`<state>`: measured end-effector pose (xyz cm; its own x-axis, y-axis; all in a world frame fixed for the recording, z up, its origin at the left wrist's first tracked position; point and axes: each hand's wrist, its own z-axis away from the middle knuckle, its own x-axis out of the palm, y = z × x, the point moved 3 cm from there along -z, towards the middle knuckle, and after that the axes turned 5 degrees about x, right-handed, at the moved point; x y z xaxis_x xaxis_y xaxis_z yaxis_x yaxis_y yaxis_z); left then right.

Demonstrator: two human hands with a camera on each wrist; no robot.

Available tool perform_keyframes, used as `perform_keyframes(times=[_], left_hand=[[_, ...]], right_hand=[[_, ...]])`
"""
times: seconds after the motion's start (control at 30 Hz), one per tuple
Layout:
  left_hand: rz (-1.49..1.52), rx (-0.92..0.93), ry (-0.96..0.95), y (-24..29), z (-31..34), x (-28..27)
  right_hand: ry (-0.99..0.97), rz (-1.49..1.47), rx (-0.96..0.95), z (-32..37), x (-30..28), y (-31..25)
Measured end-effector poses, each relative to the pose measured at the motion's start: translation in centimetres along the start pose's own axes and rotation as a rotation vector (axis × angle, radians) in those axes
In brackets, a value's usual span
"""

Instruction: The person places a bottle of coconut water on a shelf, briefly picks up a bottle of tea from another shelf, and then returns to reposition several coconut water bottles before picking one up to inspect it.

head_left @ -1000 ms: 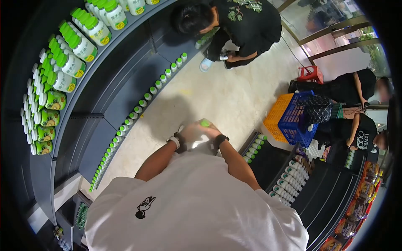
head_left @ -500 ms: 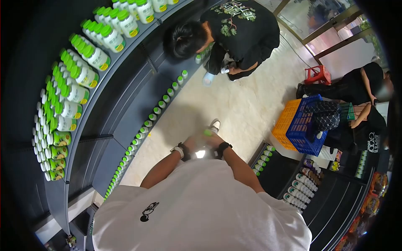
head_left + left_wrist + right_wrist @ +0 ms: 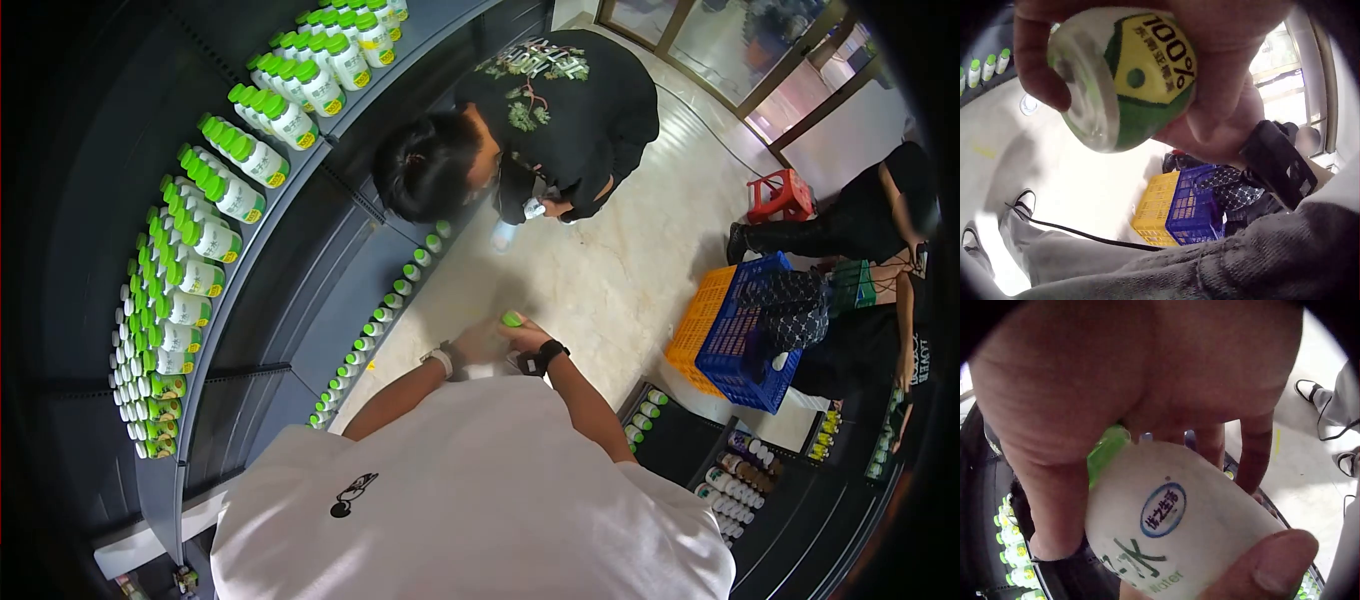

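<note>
A white bottle with a green cap (image 3: 512,319) is between the two hands in the head view. My right hand (image 3: 530,338) holds its cap end, and my left hand (image 3: 478,345), slightly blurred, is close beside it. The left wrist view has the bottle's round base (image 3: 1094,87) and yellow-green label towards the camera; my left hand (image 3: 1222,31) curls its fingers round that end. In the right wrist view my right hand (image 3: 1141,369) covers the green cap (image 3: 1108,453) from above, while the left thumb (image 3: 1282,562) presses on the bottle's side (image 3: 1160,487) low down.
Rows of bottles (image 3: 215,240) fill a curved shelf at the left, with a line of small bottles (image 3: 383,315) on the lower one. A person in black (image 3: 575,120) bends ahead, holding something white. Yellow and blue crates (image 3: 745,350), a red stool (image 3: 780,196) and others stand right.
The head view has turned, so shelves, crates and stool sit lower or further right. Both hands stay together round the bottle. The bending person's head appears lower.
</note>
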<state>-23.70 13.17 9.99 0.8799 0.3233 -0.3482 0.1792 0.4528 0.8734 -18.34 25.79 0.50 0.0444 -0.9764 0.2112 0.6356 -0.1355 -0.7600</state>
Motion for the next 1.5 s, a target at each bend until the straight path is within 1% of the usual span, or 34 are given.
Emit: perform_keyframes(times=[0.03, 0.1, 0.13, 0.17, 0.2, 0.23, 0.3, 0.33, 0.4, 0.43, 0.5, 0.53, 0.6, 0.63, 0.67, 0.7, 0.73, 0.77, 0.8, 0.87, 0.9, 0.97, 1.07, 1.1, 1.17, 1.2, 1.23, 1.3, 1.33, 1.37, 1.47, 1.5], left_hand=[[0.015, -0.008, -0.003, 0.6, -0.8, 0.0], [0.044, -0.023, -0.008, 1.4, -2.1, 0.0], [0.012, 0.02, 0.028, 0.1, -3.1, 0.5], [-0.021, 0.063, 0.065, -2.4, -4.3, 1.4], [-0.055, 0.107, 0.101, -3.7, -5.2, 1.9], [-0.053, 0.097, 0.084, -2.7, -5.6, 1.9], [-0.046, 0.077, 0.048, 0.1, -5.9, 1.5], [-0.034, 0.052, 0.049, -0.6, -6.4, 1.9], [-0.005, 0.0, 0.054, -2.7, -7.3, 2.8], [-0.007, 0.028, 0.066, -2.3, -7.4, 2.8], [-0.016, 0.094, 0.094, -1.3, -8.0, 2.4], [0.006, 0.083, 0.1, -1.4, -8.3, 2.4], [0.043, 0.059, 0.118, -1.9, -9.0, 2.0], [-0.033, 0.086, 0.154, -2.3, -9.4, 2.1], [-0.116, 0.112, 0.196, -3.2, -9.7, 2.6], [-0.204, 0.137, 0.242, -4.2, -10.0, 2.7], [-0.132, 0.064, 0.227, -5.7, -10.2, 2.9], [-0.039, 0.033, 0.241, -4.7, -9.8, 2.5], [-0.04, 0.057, 0.189, -2.5, -9.6, 1.6], [0.034, -0.064, 0.134, -2.2, -10.0, 0.9], [0.031, -0.036, 0.168, -1.8, -10.3, 0.3], [0.034, 0.023, 0.226, -0.3, -10.8, -0.9], [0.017, 0.054, 0.298, 1.2, -13.1, -3.3], [-0.004, -0.025, 0.267, -0.4, -14.6, -3.7], [0.06, 0.092, 0.334, 0.6, -16.3, -5.7], [0.092, 0.148, 0.371, 1.1, -17.2, -6.9], [0.038, 0.193, 0.451, 2.3, -17.6, -8.3], [0.085, 0.184, 0.541, 4.3, -18.4, -11.0], [0.108, 0.175, 0.584, 5.2, -18.6, -12.4], [0.139, 0.263, 0.652, 6.3, -18.5, -13.8], [0.2, 0.296, 0.78, 10.0, -17.9, -18.5], [0.223, 0.294, 0.81, 11.5, -17.5, -20.3]], right_hand=[[-0.024, -0.166, 0.066, 1.6, -0.2, -1.9], [0.002, -0.166, 0.05, -0.2, -2.2, -0.3], [0.014, -0.165, 0.041, -0.7, -3.0, 0.0], [0.0, -0.213, 0.036, -0.6, -3.5, -0.5], [-0.013, -0.261, 0.032, -0.4, -4.0, -0.8], [-0.026, -0.308, 0.029, -0.2, -4.5, -1.2], [-0.022, -0.212, 0.002, -1.9, -6.4, 0.7], [-0.021, -0.166, -0.008, -2.4, -7.1, 1.7], [-0.071, -0.265, 0.022, -1.1, -7.2, 0.1], [-0.095, -0.31, 0.036, -0.6, -7.3, -0.7], [-0.033, -0.251, -0.004, -1.7, -8.0, -0.3], [-0.003, -0.222, -0.027, -1.8, -8.2, -0.9], [0.002, -0.154, -0.001, -1.4, -8.8, -1.9], [-0.002, -0.115, 0.005, -1.5, -9.0, -2.8], [0.017, -0.057, -0.023, -2.6, -9.2, -2.1], [0.072, -0.071, -0.114, -4.4, -9.9, 0.0], [0.059, -0.065, -0.162, -5.3, -9.8, 0.2], [0.007, -0.016, -0.151, -5.1, -9.7, -0.7], [0.04, 0.099, -0.048, -4.6, -9.7, -1.7], [-0.016, 0.063, -0.1, -5.7, -9.8, -1.9], [-0.013, 0.044, -0.117, -6.5, -10.3, -2.5], [0.001, 0.005, -0.143, -5.4, -10.5, -5.0], [-0.084, -0.05, -0.178, -4.1, -11.5, -10.7], [-0.057, -0.035, -0.175, -4.1, -12.1, -12.3], [-0.01, -0.002, -0.166, -4.6, -13.1, -15.2], [-0.01, 0.034, -0.227, -5.0, -13.7, -16.8], [-0.012, 0.068, -0.287, -5.5, -14.1, -18.3], [-0.006, 0.171, -0.393, -5.0, -14.3, -21.9], [0.002, 0.242, -0.445, -4.0, -13.7, -25.0], [0.008, 0.31, -0.495, -3.5, -13.2, -27.8], [0.058, 0.394, -0.483, -4.5, -12.7, -32.5], [-0.001, 0.337, -0.564, -5.4, -12.4, -33.7]])
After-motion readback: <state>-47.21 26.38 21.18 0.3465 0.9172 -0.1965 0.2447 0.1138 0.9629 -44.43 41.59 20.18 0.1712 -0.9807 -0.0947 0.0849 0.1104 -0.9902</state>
